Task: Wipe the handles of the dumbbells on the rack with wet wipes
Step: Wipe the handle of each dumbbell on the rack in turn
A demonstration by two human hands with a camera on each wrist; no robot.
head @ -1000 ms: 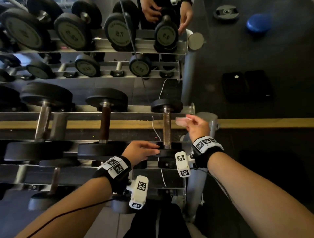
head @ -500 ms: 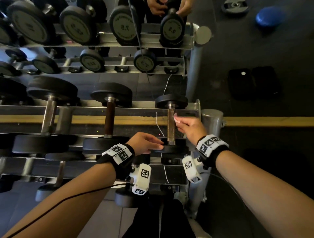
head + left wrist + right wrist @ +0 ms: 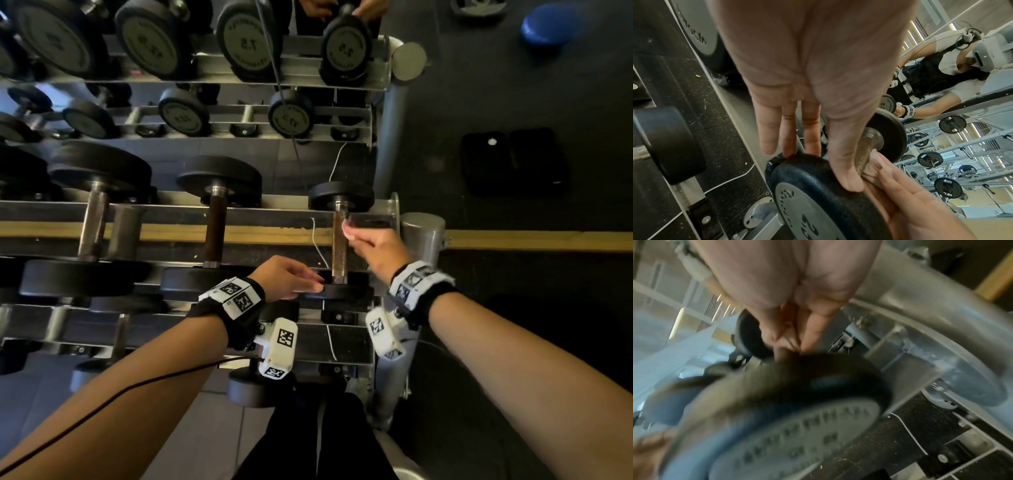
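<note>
The small dumbbell at the right end of the rack's top tier has a rusty handle (image 3: 339, 253) between two black heads. My left hand (image 3: 308, 282) rests on its near head (image 3: 818, 186), thumb and straight fingers lying over the rim. My right hand (image 3: 356, 240) pinches a pale wet wipe (image 3: 347, 228) and holds it against the right side of the handle, near the far head (image 3: 340, 195). In the left wrist view the wipe (image 3: 873, 164) touches the handle (image 3: 864, 151). The right wrist view is blurred, with pinched fingers (image 3: 809, 334) above the near head (image 3: 797, 418).
Two bigger dumbbells (image 3: 215, 233) (image 3: 92, 233) lie to the left on the same tier. The grey rack post (image 3: 423, 236) stands just right of my right hand. A white cable (image 3: 317, 246) hangs by the handle. A mirror behind reflects the rack.
My right hand has moved left and forward, bringing the wipe from beside the handle up against it. My left hand has stayed on the near head.
</note>
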